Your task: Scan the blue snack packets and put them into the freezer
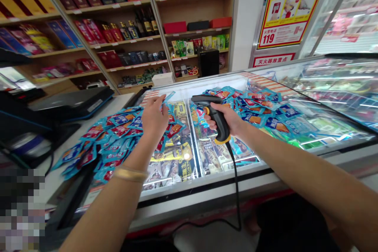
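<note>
My right hand (228,120) is wrapped around the handle of a black and yellow barcode scanner (220,123), its head pointing left and its cable hanging down over the freezer's front. My left hand (155,117), with a gold bangle on the wrist, is closed on a light-blue snack packet (170,96), seen nearly edge-on and mostly hidden by the fingers. Below and left of this hand spreads a pile of blue and red snack packets (118,130). Beyond the scanner, to the right, lies a second pile of the same packets (254,104). Both piles rest on the freezer's glass top.
The chest freezer (218,186) shows wrapped ice creams (174,161) under its glass. Shelves (124,6) of boxes and bottles stand behind. A white box (163,78) sits at the freezer's back edge, and dark counter equipment (73,104) is at left.
</note>
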A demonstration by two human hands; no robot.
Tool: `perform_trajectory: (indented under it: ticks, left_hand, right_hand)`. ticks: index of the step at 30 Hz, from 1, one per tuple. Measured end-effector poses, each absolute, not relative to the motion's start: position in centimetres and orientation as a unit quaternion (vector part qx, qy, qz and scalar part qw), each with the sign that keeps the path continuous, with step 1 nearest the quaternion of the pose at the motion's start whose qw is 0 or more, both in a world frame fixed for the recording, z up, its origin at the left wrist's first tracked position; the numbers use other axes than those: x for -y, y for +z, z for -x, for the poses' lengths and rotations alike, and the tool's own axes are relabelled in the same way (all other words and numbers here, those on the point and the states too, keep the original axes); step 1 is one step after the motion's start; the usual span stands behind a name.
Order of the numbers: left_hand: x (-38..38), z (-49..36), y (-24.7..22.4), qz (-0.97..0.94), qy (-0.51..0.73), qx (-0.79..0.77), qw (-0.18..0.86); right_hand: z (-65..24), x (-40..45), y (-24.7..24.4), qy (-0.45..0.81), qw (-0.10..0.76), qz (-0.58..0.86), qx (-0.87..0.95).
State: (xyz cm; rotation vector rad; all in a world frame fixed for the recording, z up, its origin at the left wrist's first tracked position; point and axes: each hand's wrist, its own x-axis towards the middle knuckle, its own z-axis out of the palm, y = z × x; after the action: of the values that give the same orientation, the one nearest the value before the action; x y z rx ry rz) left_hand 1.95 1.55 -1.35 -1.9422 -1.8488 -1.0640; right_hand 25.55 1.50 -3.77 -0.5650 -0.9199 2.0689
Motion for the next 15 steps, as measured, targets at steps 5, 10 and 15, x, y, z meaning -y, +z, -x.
perform_trajectory:
  ticks: [5, 10, 15]
  left_hand:
    - [0.2, 4.7, -1.2, 0.638, -0.168, 0.738, 0.143]
    - [0.6, 6.9, -2.3, 0.641, -0.067, 0.76, 0.082]
    - [0.9, 4.5, -1.9, 0.645, -0.171, 0.728, 0.159]
  right_hand:
    - [-20.8, -1.5, -4.0, 0.847, 0.341, 0.193, 0.358]
    - [-18.7, -1.0, -5.2, 0.862, 0.297, 0.195, 0.362]
    - [-19.7, -1.0, -5.3, 0.858, 0.311, 0.192, 0.362]
